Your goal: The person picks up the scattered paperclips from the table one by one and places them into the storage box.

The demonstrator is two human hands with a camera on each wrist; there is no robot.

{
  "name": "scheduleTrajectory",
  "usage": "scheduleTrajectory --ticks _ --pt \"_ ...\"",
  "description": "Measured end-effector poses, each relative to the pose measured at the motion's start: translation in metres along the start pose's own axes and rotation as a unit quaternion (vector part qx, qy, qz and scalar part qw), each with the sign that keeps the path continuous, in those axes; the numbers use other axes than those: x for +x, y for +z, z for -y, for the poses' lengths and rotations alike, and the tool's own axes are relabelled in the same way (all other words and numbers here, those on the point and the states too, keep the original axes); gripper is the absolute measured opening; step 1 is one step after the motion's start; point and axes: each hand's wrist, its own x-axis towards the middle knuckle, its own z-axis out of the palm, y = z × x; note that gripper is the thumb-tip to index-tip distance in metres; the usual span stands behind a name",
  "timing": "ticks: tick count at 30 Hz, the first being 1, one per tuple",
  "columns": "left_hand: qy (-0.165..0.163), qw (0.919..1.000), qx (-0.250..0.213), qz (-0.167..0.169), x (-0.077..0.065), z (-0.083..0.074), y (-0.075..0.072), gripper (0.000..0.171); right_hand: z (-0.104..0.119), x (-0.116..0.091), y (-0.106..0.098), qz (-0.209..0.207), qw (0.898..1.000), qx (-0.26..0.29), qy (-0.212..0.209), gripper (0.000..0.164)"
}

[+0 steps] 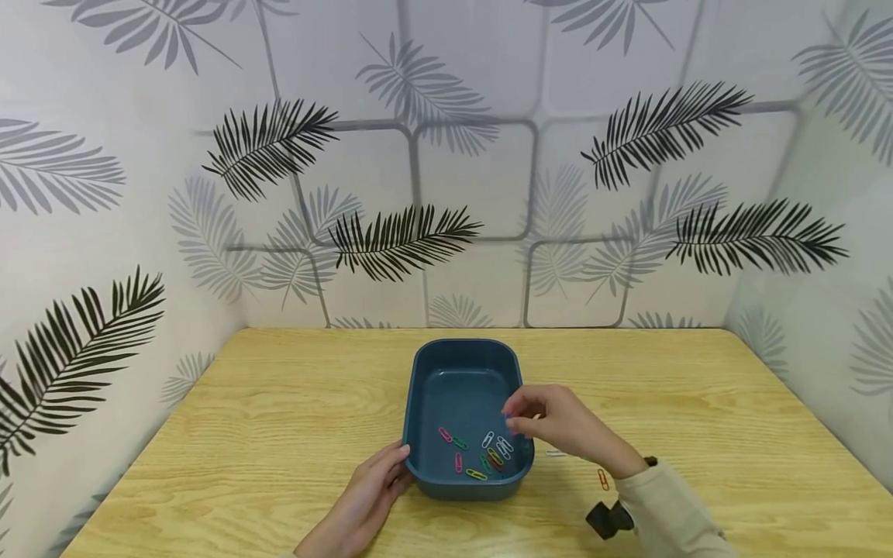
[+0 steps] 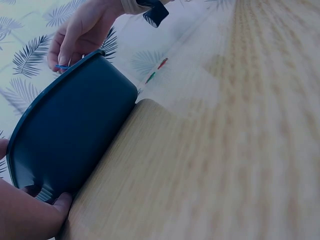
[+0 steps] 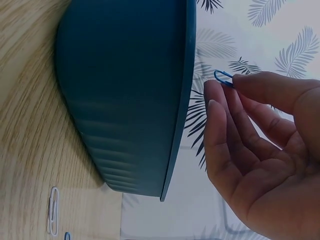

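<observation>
A dark blue plastic bin (image 1: 460, 395) stands on the wooden table. Several coloured paper clips lie on its floor toward the near end, among them a pink clip (image 1: 458, 463) and a yellow clip (image 1: 477, 474). My left hand (image 1: 370, 496) grips the bin's near left side, a digit at the rim and others against the outer wall. Above the right rim, my right hand (image 1: 558, 422) pinches a blue paper clip (image 3: 223, 78) between thumb and fingertips. In the left wrist view, the bin wall hides the clips inside.
Right of the bin, a white paper clip (image 3: 53, 211), a blue one (image 3: 67, 236), a green one (image 2: 150, 77) and an orange-red one (image 1: 603, 479) lie on the table (image 1: 300, 395). A leaf-patterned wall (image 1: 474, 186) rises behind the table.
</observation>
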Motion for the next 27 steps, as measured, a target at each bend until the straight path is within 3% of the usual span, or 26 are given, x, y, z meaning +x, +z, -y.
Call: scheduleTrajectory --ticks 21,27 --pt "0.002 1.0 0.002 0.003 0.001 0.001 0.001 0.061 -0.004 -0.001 -0.003 -0.002 1.0 -0.011 0.001 0.009" --pt "0.006 1.0 0.002 0.002 0.0 0.0 0.002 0.064 -0.014 0.0 -0.012 -0.023 0.999 -0.027 0.006 0.012"
